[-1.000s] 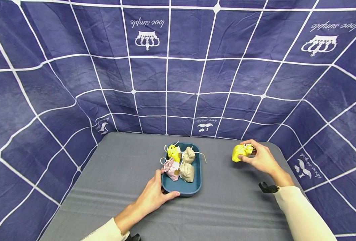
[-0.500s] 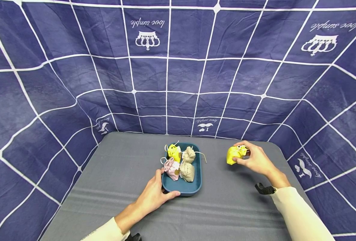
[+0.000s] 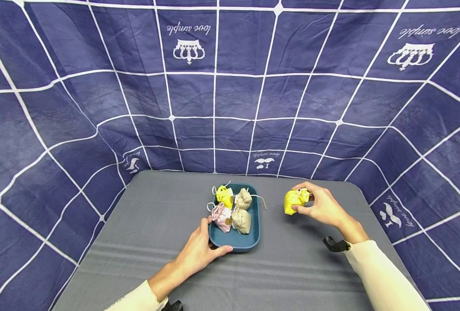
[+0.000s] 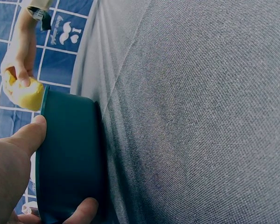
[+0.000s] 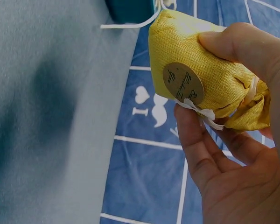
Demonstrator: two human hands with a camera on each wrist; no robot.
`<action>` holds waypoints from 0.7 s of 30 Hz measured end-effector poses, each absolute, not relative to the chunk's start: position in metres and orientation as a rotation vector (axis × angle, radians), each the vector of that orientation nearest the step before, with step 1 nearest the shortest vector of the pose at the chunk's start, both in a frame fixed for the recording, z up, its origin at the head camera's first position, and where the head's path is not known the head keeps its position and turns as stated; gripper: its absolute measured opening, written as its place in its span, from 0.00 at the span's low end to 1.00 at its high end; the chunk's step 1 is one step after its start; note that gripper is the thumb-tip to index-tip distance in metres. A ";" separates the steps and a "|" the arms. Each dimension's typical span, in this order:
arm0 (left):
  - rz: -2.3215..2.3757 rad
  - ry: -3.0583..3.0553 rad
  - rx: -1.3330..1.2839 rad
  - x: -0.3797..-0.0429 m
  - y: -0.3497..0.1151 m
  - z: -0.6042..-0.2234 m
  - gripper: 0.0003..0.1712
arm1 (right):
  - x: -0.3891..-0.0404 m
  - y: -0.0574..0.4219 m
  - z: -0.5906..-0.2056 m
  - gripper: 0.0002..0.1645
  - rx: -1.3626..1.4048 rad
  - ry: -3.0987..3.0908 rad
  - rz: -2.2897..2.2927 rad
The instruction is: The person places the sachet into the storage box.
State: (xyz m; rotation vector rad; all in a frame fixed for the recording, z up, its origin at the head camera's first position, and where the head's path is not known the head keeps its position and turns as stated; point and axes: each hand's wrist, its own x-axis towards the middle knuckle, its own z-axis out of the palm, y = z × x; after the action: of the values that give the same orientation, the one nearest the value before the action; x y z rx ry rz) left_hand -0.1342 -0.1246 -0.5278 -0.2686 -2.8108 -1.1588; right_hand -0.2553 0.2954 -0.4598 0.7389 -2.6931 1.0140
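My right hand (image 3: pixel 325 206) pinches a small yellow drawstring pouch (image 3: pixel 295 201) between thumb and fingers, above the grey table to the right of a blue tray (image 3: pixel 255 239). A round brown label (image 5: pixel 183 83) and white cord show on the pouch in the right wrist view. With my left hand (image 3: pixel 195 252) I hold the tray at its near left corner, thumb at the front rim, as the left wrist view also shows. Inside the tray sit another yellow pouch (image 3: pixel 224 195), a pink pouch (image 3: pixel 222 217) and two beige pouches, one farther (image 3: pixel 243 199), one nearer (image 3: pixel 242 220).
A white cord (image 3: pixel 261 198) hangs over the tray's right rim. Grey cloth covers the table (image 3: pixel 163 203). Dark blue curtain (image 3: pixel 233 99) with white grid lines rises behind the table and along both sides.
My right hand has carried the yellow pouch leftward, closer to the tray. The left hand and the tray stay in the same place.
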 end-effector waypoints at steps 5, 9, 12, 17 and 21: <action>-1.148 -2.818 -0.267 -0.133 -0.125 -0.528 0.59 | -0.252 0.286 -0.458 0.32 0.785 -2.687 1.007; -1.148 -2.818 -0.267 -0.132 -0.124 -0.527 0.59 | -0.248 0.278 -0.456 0.33 0.820 -2.693 0.992; -1.156 -2.814 -0.270 -0.132 -0.124 -0.526 0.59 | -0.245 0.273 -0.455 0.34 0.853 -2.692 0.982; -1.160 -2.812 -0.272 -0.132 -0.124 -0.526 0.60 | -0.241 0.263 -0.451 0.34 0.897 -2.700 0.991; -1.163 -2.813 -0.273 -0.132 -0.124 -0.526 0.60 | -0.239 0.255 -0.449 0.35 0.925 -2.704 0.989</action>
State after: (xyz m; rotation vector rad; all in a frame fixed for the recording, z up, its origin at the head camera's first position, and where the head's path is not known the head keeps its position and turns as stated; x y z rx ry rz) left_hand -0.1321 -0.1239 -0.5257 -0.2726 -2.8132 -1.1627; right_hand -0.2386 0.2552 -0.4489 0.9253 -2.7039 0.9888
